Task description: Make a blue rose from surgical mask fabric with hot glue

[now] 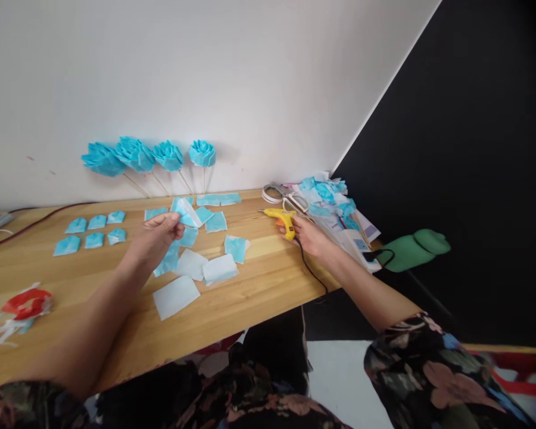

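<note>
My left hand [163,229] pinches a folded blue and white fabric piece [186,213] above several loose pieces on the table. My right hand [306,233] is closed round a yellow glue gun [286,219], whose nozzle points left, towards the fabric pieces. A black cord hangs from its handle. White pieces [176,296] and a blue square [236,248] lie between my hands and nearer the front edge. Left of my left hand, several small folded blue pieces [94,240] sit in two rows.
Several blue fabric flowers [134,154] on sticks lean against the wall. Scissors [290,198], a white tape roll [272,193] and a scrap pile [324,193] occupy the back right. A red bundle [27,304] lies at left; a green bottle [413,250] is beyond the right edge.
</note>
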The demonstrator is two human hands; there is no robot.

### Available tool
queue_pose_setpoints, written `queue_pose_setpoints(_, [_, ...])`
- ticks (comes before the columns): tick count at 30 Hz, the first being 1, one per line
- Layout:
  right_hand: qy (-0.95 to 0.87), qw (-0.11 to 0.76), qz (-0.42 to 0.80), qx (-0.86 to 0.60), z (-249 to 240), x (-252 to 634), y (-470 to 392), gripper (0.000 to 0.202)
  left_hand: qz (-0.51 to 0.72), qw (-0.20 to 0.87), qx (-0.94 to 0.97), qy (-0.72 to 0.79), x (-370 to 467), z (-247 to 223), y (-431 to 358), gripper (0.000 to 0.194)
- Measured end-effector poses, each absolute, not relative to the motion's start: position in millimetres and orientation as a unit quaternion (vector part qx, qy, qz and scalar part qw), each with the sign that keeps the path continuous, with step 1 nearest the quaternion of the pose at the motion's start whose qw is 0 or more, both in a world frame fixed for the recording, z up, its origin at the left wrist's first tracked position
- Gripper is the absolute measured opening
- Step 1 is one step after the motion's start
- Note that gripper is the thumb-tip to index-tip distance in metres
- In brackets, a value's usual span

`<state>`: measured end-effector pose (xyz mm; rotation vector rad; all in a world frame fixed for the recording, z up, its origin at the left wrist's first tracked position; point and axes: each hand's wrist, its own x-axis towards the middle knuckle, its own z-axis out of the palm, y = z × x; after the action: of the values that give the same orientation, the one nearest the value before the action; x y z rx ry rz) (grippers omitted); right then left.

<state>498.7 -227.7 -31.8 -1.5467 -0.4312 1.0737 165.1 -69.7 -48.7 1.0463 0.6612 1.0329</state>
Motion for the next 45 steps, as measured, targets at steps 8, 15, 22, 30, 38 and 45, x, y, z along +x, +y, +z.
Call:
queue_pose_setpoints(8, [-0.360,0.547,0.237,-0.718,-49.3,515.6,-270.2,0.033,0.457,0.692,0.469,0.304,164.0,-49.5,-69.7,0.029])
queue_pose_setpoints(15, [-0.522,0.331,0.001,-0.786,-71.0,513.5,-268.9,0.056,0.449,0.678,0.488,0.317,167.4,-41.9,-76.2,0.033])
queue_pose_setpoints(22, [-0.641,0.320,-0.063,-0.695,-29.5,453.1,-239.4,0.044,0.444,0.699,0.478,0.293,169.8,-45.2,-76.2,0.036])
queue_pose_setpoints(30, [-0.539,0.537,0.357,-0.542,-10.7,367.0,-157.9,0.036,0.426,0.672,0.518,0.313,170.3,-42.2,-79.7,0.039])
queue_pose_setpoints(38, [-0.523,0.551,0.429,-0.488,-17.1,354.1,-127.5,0.033,0.399,0.603,0.604,0.336,167.0,-30.7,-85.4,0.042])
queue_pose_setpoints(45, [-0.492,0.528,0.501,-0.478,-36.4,362.4,-126.3,0.031,0.406,0.590,0.600,0.356,167.8,-29.6,-84.8,0.044])
